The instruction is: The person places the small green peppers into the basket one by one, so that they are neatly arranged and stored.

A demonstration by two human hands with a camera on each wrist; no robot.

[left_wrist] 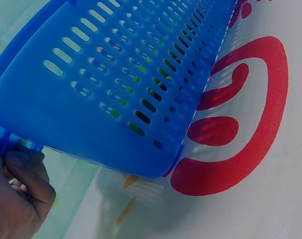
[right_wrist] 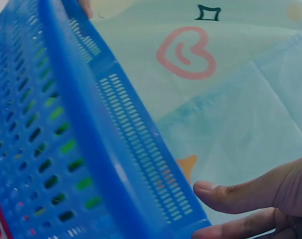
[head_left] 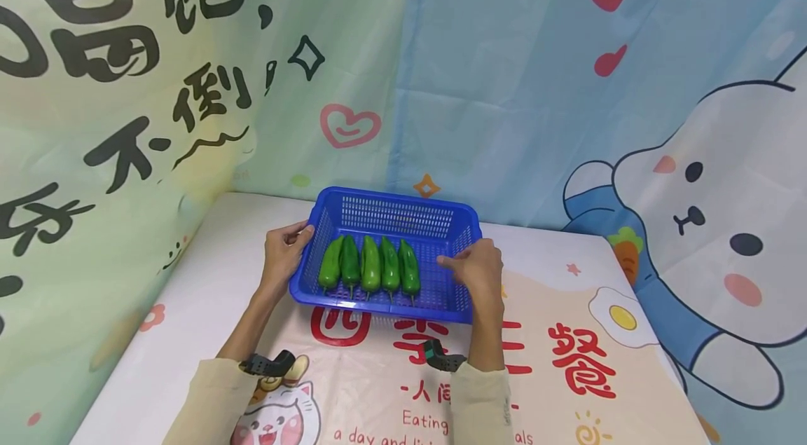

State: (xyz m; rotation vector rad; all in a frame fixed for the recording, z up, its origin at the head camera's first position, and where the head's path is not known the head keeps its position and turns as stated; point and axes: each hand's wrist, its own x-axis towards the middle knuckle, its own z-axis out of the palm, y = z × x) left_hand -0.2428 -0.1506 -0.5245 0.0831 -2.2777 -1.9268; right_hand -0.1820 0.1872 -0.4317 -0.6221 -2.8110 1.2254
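A blue plastic basket with slotted sides is in the middle of the head view, close over the printed tablecloth. Several green peppers lie side by side in its left and middle part, stems toward the near side. My left hand pinches the basket's left rim between thumb and curled fingers; the left wrist view shows this hand at the rim's end. At the right rim is my right hand. In the right wrist view, its thumb stretches out apart from the rim, with a straight fingertip right at the basket's corner.
A tablecloth with red characters and cartoon prints covers the table. Behind the basket hangs a blue-green printed curtain, close to its far rim. Another printed curtain stands along the left side. Both wrists wear dark straps.
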